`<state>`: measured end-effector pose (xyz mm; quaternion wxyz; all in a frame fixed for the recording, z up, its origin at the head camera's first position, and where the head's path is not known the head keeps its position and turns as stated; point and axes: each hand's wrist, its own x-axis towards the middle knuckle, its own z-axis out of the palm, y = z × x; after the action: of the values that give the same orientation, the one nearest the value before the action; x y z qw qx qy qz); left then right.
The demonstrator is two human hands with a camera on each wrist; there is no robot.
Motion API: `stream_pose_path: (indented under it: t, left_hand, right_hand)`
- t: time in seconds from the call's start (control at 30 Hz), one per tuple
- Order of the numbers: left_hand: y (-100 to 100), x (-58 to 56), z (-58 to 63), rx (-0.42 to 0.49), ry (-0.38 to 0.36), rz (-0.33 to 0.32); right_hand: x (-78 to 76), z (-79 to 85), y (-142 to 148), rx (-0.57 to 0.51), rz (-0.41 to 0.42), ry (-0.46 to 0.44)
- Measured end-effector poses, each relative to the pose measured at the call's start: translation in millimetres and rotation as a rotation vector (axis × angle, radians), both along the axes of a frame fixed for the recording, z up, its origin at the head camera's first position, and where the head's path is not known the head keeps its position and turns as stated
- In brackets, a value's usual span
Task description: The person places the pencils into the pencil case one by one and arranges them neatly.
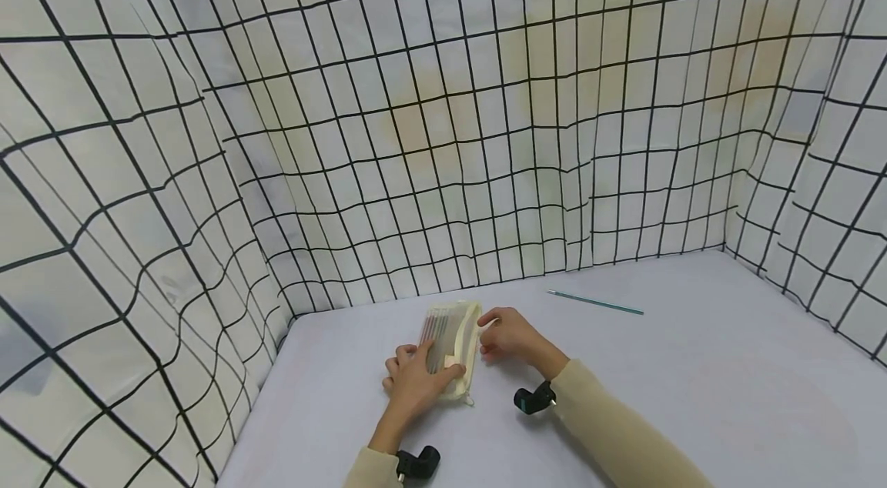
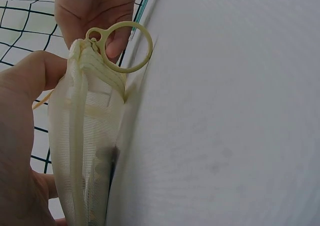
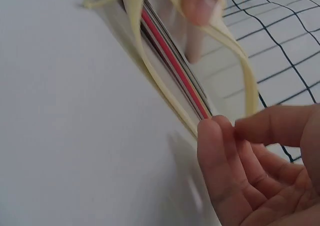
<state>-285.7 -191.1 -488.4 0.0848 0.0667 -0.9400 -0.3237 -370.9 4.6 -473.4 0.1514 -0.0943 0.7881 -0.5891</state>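
Note:
A pale yellow, see-through mesh pencil pouch [image 1: 452, 328] lies on the table, its open side facing right. Thin coloured pencils [image 3: 172, 58], one of them red, show inside the opening. My left hand [image 1: 416, 380] grips the pouch at its near part, fingers spread over the mesh and thumb at the opening. At the right rim, my right hand [image 1: 511, 335] has curled fingers; thumb and fingertips meet where the yellow edging runs in. Part of that rim is hidden behind the fingers. A ring-shaped zip pull [image 2: 127, 46] hangs from the pouch's near corner.
A teal pencil [image 1: 596, 302] lies by itself on the white table [image 1: 693, 365], to the right and further back. White walls with a black grid [image 1: 443, 126] enclose the table at the back and sides. A black wrist camera [image 1: 533, 399] sits on the right wrist.

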Motion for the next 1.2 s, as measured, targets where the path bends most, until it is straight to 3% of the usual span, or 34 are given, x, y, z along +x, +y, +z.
stream_pose_path:
  t: [0.13, 0.67, 1.0, 1.2]
  left_hand:
    - [0, 0.9, 0.6, 0.003, 0.0, 0.0]
    - [0, 0.7, 0.5, 0.012, -0.009, -0.008]
    - [0, 1.1, 1.6, 0.018, -0.004, -0.018]
    - [-1, 0.9, 0.5, 0.014, -0.009, -0.01]
  right_hand:
    - [-5.1, 5.0, 19, 0.08, 0.014, 0.049]
    - [-24.9, 12.7, 94, 0.128, 0.062, 0.232]
    - [-30.1, 12.1, 123, 0.265, 0.11, 0.358]
    - [-31.3, 14.1, 136, 0.288, 0.113, 0.393]
